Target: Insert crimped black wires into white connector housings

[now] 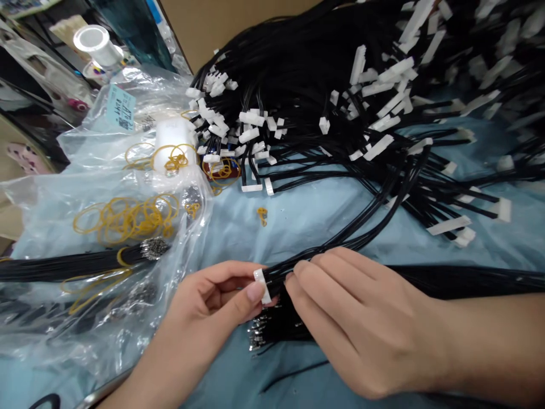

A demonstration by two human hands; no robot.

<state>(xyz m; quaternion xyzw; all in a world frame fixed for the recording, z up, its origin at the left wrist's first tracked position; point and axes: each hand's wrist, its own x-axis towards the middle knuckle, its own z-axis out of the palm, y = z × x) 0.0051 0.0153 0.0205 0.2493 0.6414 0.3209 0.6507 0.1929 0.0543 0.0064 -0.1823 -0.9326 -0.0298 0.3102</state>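
My left hand [213,307] pinches a white connector [262,286] between thumb and fingers, near the lower middle. Black wires [336,244] run from that connector up and right toward the big pile. Just right of it, my right hand [361,324] has its fingers closed around these wires, its fingertips partly hidden. Under both hands lies a bundle of loose black wires [289,325] with bare metal terminals at its left end. A single black wire [293,373] rests below the bundle.
A large pile of black cables with white connectors [378,147] fills the upper right. Clear plastic bags [97,199], yellow rubber bands [128,218] and another wire bundle [76,267] lie left on the blue cloth [230,227]. A white spool [96,42] stands farther back.
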